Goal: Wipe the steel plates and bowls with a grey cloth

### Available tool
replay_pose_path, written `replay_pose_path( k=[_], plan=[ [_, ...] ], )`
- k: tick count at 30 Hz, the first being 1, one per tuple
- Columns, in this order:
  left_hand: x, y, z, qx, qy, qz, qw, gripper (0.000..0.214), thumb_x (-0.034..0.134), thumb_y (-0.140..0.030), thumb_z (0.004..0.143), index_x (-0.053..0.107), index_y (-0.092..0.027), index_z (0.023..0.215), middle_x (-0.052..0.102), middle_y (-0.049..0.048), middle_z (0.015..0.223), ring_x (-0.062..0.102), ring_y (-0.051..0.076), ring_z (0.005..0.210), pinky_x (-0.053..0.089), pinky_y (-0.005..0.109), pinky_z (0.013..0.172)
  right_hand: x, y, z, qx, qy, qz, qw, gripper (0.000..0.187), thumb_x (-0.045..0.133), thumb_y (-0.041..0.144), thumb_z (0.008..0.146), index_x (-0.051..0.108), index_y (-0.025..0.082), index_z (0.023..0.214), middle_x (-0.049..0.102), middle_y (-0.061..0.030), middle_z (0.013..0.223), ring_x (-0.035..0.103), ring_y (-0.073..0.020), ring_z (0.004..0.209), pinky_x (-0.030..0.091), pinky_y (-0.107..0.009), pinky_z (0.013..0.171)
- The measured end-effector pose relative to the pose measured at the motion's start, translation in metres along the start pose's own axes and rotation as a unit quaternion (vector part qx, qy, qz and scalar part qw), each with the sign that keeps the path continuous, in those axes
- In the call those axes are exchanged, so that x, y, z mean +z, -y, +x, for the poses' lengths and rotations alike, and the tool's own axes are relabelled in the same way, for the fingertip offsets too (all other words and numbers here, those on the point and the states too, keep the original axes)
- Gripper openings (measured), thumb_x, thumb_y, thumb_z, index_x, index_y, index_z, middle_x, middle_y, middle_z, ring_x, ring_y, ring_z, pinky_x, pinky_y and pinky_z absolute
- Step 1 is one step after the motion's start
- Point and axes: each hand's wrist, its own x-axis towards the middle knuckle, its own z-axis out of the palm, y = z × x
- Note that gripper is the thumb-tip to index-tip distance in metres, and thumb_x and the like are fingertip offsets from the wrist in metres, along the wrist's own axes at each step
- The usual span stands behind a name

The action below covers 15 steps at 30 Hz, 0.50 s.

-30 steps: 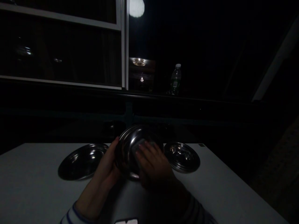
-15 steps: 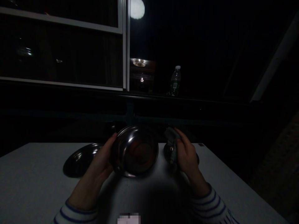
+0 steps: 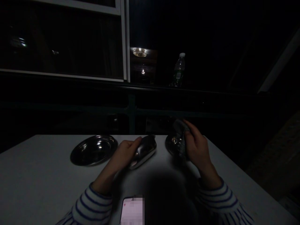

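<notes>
The scene is very dark. My left hand grips a steel plate by its near rim, tilted low with its back toward me, just above the white table. My right hand is closed on a crumpled grey cloth and hovers over a second steel plate lying flat at the right. A third steel plate rests on the table left of my left hand.
A phone lies at the table's near edge between my striped sleeves. Beyond the table runs a dark ledge with a water bottle on it, below a white-framed window. The floor drops away at the right.
My right hand has drawn the cloth off the held plate and moved right over the right-hand plate. My left hand has tipped the held plate down toward the table. The view shifted down.
</notes>
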Motion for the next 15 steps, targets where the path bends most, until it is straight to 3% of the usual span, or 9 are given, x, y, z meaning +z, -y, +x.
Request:
replay_pose_path(
  k=[3,7,11,15],
  plan=[
    [0.009,0.005,0.001,0.023,0.032,0.048,0.998,0.053,0.043,-0.058,0.076,0.056,-0.016,0.047,0.045,-0.0021,0.042,0.041,0.012,0.044,0.028,0.023,0.047,-0.001,0.001,0.0,0.0,0.001,0.003,1.0,0.038,0.038,0.027,0.086,0.053,0.018,0.12,0.06,-0.0098,0.115,0.057,-0.0238,0.105,0.045,-0.044,0.089],
    [0.019,0.012,0.001,0.049,0.034,0.088,0.994,0.054,0.038,-0.059,0.078,0.053,-0.018,0.046,0.041,-0.0024,0.042,0.039,0.013,0.046,0.025,0.024,0.047,-0.001,0.003,0.0,-0.012,0.003,0.005,1.0,0.038,0.038,0.027,0.086,0.052,0.019,0.121,0.06,-0.0092,0.116,0.057,-0.023,0.105,0.045,-0.043,0.089],
    [0.033,0.015,-0.004,0.08,0.034,0.114,0.99,0.054,0.038,-0.058,0.079,0.061,-0.019,0.051,0.053,0.0015,0.047,0.048,0.016,0.049,0.027,0.025,0.049,-0.001,0.003,0.001,-0.009,0.013,0.006,1.0,0.038,0.038,0.027,0.086,0.052,0.018,0.121,0.059,-0.0091,0.118,0.055,-0.0227,0.107,0.044,-0.042,0.091],
    [0.049,0.014,-0.011,0.118,0.082,0.278,0.95,0.053,0.03,-0.052,0.084,0.07,-0.019,0.074,0.068,0.0093,0.072,0.061,0.021,0.066,0.036,0.028,0.06,-0.003,0.004,-0.001,0.018,0.041,0.016,0.999,0.039,0.038,0.029,0.087,0.052,0.018,0.121,0.057,-0.0092,0.121,0.053,-0.0239,0.111,0.043,-0.042,0.091]
  ],
)
